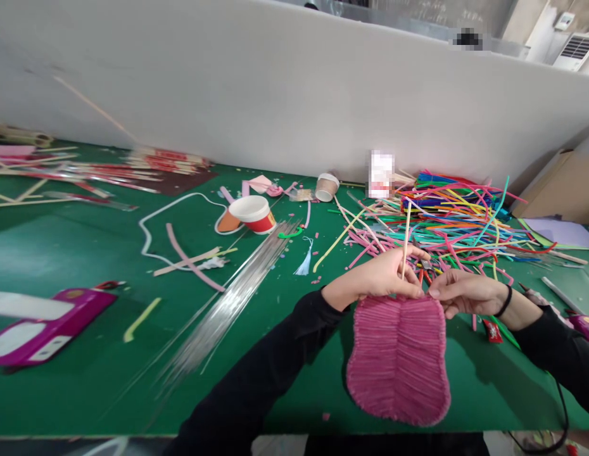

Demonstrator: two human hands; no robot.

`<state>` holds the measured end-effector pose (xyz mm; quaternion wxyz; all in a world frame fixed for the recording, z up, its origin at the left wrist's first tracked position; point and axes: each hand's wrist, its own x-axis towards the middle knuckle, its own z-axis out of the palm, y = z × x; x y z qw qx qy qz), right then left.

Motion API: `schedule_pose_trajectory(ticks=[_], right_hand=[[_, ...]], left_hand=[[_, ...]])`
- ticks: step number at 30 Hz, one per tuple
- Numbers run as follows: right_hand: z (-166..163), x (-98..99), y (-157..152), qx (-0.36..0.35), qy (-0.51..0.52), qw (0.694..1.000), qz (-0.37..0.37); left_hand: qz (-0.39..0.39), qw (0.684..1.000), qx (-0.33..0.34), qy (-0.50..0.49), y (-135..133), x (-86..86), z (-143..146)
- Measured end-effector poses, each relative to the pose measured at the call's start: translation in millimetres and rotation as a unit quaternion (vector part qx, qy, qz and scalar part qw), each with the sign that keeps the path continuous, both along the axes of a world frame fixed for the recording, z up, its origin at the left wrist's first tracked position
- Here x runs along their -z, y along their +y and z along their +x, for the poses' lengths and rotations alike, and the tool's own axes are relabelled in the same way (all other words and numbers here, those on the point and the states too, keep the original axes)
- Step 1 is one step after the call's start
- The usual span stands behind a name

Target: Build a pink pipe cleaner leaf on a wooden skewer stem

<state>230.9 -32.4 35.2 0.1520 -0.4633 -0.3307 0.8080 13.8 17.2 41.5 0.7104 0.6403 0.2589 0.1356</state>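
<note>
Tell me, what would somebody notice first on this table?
Probably the big pink fuzzy leaf near the front edge, with the left hand and right hand pinching its top; the left hand also holds a thin stick upright. Behind them, a rainbow heap of fuzzy wires sprawls across the green table.

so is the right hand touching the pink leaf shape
Touching. The head view shows the right hand with fingertips on the top edge of the pink leaf shape.

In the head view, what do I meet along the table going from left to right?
Magenta case, red-and-white cup, brown cup, left hand holding a thin stick, right hand pinching the pink woven piece, cardboard box.
</note>
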Motion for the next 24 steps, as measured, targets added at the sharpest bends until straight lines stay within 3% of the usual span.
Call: schedule_pose_trajectory(ticks=[5,15,24], right_hand=[[1,0.3,0,0.0,-0.017,1.0,0.013],[-10,-20.2,-3,0.01,-0.128,0.984,0.121],[-17,-28.3,-7,-0.066,-0.215,0.944,0.241]], left_hand=[[-0.001,1.0,-0.002,0.0,0,3.0,2],[0.007,1.0,-0.009,0.004,-2,-1.3,0],[0.015,1.0,-0.023,0.015,-5,0.7,3]])
